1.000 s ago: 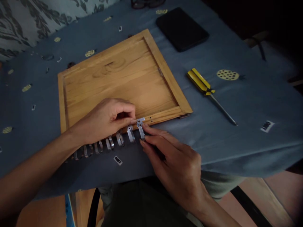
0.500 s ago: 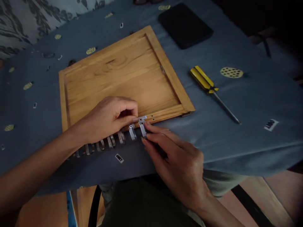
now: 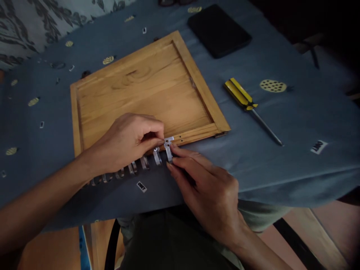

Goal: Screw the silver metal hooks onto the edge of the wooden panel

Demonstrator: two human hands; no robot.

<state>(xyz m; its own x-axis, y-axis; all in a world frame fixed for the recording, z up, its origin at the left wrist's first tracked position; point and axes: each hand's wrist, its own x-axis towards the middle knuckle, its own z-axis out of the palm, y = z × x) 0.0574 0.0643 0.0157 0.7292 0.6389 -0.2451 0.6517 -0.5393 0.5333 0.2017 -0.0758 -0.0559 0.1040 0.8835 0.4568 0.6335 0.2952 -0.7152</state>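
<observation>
A framed wooden panel (image 3: 140, 78) lies on the blue tablecloth. Along its near edge runs a row of curved metal hooks (image 3: 144, 162), several of them partly behind my left forearm. My right hand (image 3: 209, 187) pinches the rightmost metal hook (image 3: 168, 152) between thumb and fingers. That hook's flat, holed plate rests on the panel's near frame, left of two small dark holes (image 3: 180, 138). My left hand (image 3: 131, 140) is closed over the frame, its thumb and fingertip pressed together at the plate's left end. Whatever may be between those fingertips is hidden.
A yellow-handled screwdriver (image 3: 242, 95) lies to the right of the panel. Beyond it is a flat black case (image 3: 219, 30). Dark glasses (image 3: 176, 2) sit at the far edge. The tablecloth (image 3: 267, 168) hangs over the near side, above my lap.
Both hands keep nearly the same pose. The right hand and the hook have shifted very slightly left, while the view itself has moved a little.
</observation>
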